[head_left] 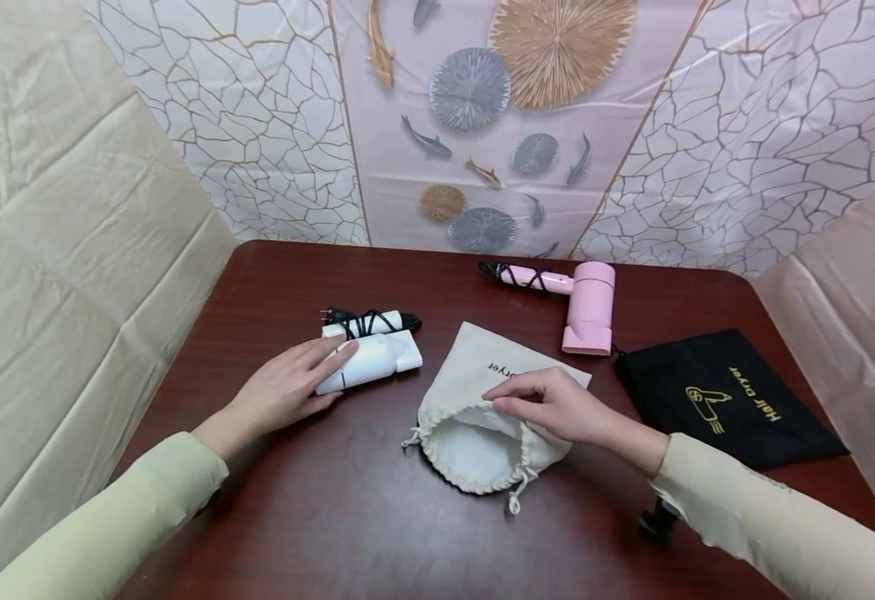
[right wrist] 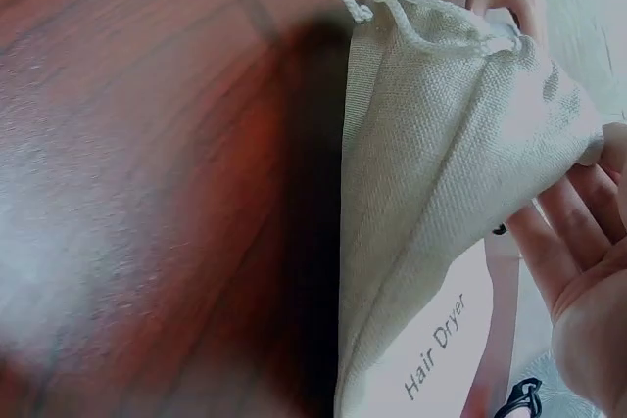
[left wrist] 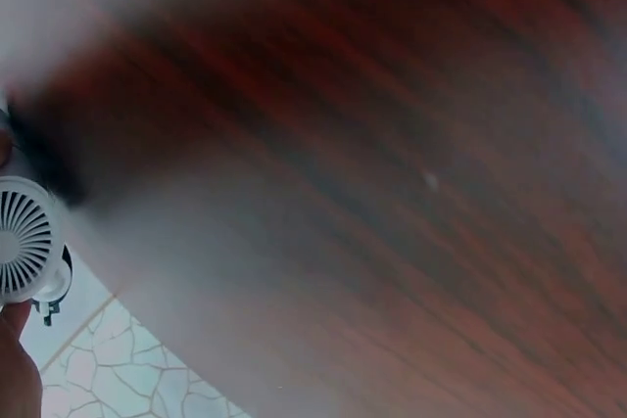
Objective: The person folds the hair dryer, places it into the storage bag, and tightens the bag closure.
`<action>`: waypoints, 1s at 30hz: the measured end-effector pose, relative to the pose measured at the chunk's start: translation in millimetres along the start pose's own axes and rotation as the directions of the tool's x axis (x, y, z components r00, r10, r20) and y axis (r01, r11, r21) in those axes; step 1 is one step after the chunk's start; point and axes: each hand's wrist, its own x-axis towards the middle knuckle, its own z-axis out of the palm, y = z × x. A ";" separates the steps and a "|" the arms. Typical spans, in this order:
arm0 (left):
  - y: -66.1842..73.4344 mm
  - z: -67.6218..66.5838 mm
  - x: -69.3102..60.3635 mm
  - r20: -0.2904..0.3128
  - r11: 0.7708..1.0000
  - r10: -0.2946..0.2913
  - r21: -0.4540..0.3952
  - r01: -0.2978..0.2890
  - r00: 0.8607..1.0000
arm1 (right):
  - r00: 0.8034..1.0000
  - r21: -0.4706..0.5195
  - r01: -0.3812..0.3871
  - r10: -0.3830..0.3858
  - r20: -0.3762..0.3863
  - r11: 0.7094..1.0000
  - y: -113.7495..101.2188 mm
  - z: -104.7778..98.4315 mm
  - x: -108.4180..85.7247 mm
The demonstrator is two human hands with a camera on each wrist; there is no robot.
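Note:
A folded white hair dryer [head_left: 370, 360], its black cord wound round the handle, lies left of centre on the table. My left hand [head_left: 287, 387] grips its end, fingers over the top and thumb on the near side. At the left wrist view's edge the dryer's vented round end [left wrist: 24, 242] shows. A cream drawstring bag [head_left: 448, 379] lies to the right, mouth held open towards me. With thumb and fingers my right hand [head_left: 557, 404] pinches the upper rim. In the right wrist view the bag's cloth [right wrist: 441, 154] is lifted, and "Hair Dryer" lettering shows.
A pink hair dryer [head_left: 591, 308] with a wound black cord lies at the back right. In front of it is a flat black bag [head_left: 730, 400] marked "Hair Dryer". The dark red table [head_left: 317, 517] is bordered by hanging cloths [head_left: 257, 125].

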 end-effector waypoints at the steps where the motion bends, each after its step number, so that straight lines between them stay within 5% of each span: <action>1: 1.0 -1.3 0.3 -0.007 1.000 0.010 0.011 -0.010 1.000 | 1.000 0.003 -0.006 0.006 -0.006 1.000 -0.8 -0.4 2.4; 8: 6.5 -20.5 4.1 -0.067 0.999 0.009 0.053 -0.005 0.998 | 0.999 0.005 0.009 -0.009 -0.048 1.000 -2.9 -8.6 21.2; 21: 17.2 -69.2 6.9 -0.149 0.997 -0.008 0.078 0.019 0.989 | 0.985 0.100 -0.114 0.126 -0.114 0.988 -1.2 -23.1 53.5; 30: 35.1 -92.7 -0.8 -0.190 0.998 0.004 0.060 0.007 0.982 | 0.979 0.153 -0.125 0.147 -0.141 0.980 4.0 -20.7 68.0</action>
